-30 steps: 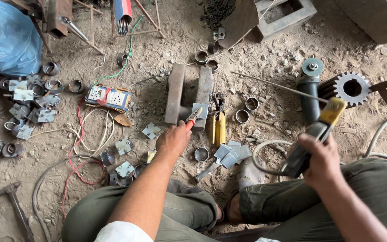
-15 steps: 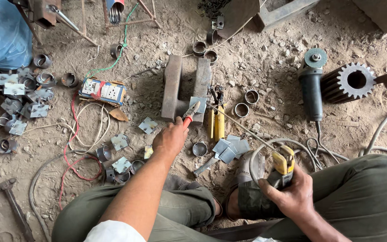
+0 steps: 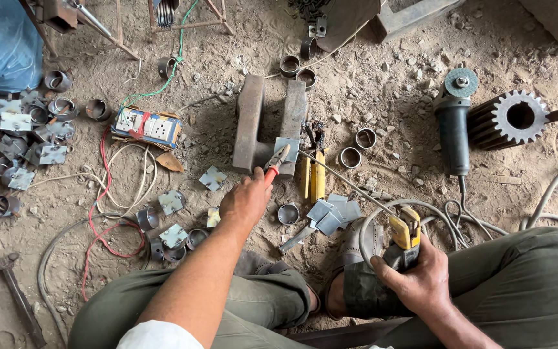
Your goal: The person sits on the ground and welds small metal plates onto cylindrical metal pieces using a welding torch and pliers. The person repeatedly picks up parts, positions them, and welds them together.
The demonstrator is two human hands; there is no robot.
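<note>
Dusty, gravel-strewn workshop floor (image 3: 382,84) fills the view, and the person sits low on it, knees in olive trousers at the bottom edge. Left hand (image 3: 245,201) is out front, fingers wrapped tight around red-handled pliers (image 3: 275,161), whose jaws pinch a small square grey metal plate (image 3: 287,148) resting on a rusty U-shaped steel block (image 3: 250,119). Right hand (image 3: 421,278) is closed around a yellow-and-black welding electrode holder (image 3: 405,231), down by the right knee; its thin rod (image 3: 347,181) slants up toward the plate. Between the hands: a loose pile of cut grey plates (image 3: 334,212), a short steel ring (image 3: 288,213), and yellow-handled pliers (image 3: 313,173) just right of the block. Further right lies a dark-green angle grinder (image 3: 453,126), and beside it a large toothed gear (image 3: 510,118). Off left sits a white-and-blue socket extension box (image 3: 145,126) with red and white wires.
</note>
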